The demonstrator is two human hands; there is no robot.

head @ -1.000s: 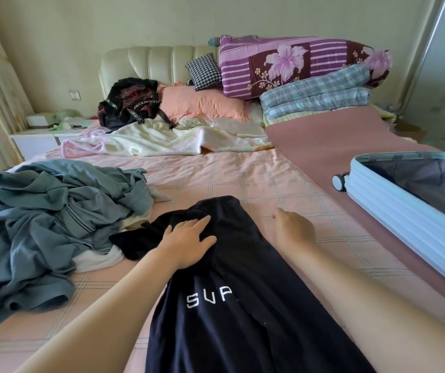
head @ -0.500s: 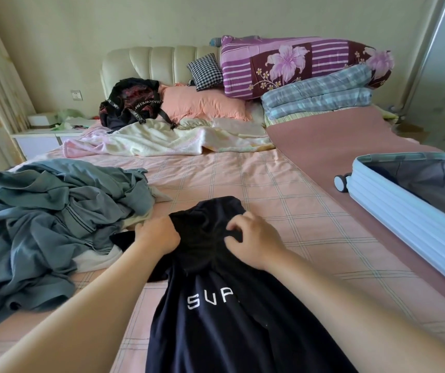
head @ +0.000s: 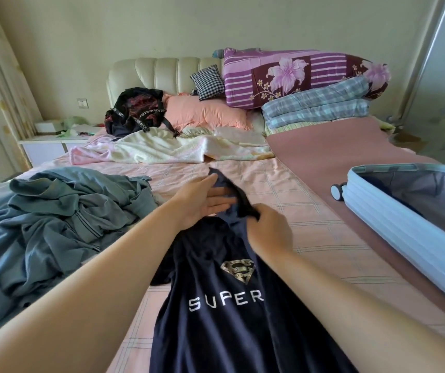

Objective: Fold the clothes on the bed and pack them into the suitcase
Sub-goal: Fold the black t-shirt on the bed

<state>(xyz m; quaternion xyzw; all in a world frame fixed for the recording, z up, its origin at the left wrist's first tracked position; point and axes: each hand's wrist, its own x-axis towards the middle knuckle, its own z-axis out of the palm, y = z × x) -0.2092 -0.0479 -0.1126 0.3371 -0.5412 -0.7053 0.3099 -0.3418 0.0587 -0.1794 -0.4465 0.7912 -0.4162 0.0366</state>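
So the navy T-shirt (head: pixel 229 332) with white SUPER lettering lies spread out left of the open pale-blue hard-shell suitcase (head: pixel 393 224). Right hand (head: pixel 268 234) pinches its top edge, left hand (head: pixel 202 204) rests flat against it, fingers straight.

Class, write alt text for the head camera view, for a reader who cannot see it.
A person's right hand pinches the top of a navy T-shirt on a pink checked bed; the open left hand touches it. Crumpled grey-blue clothes lie left, an open pale blue suitcase right.
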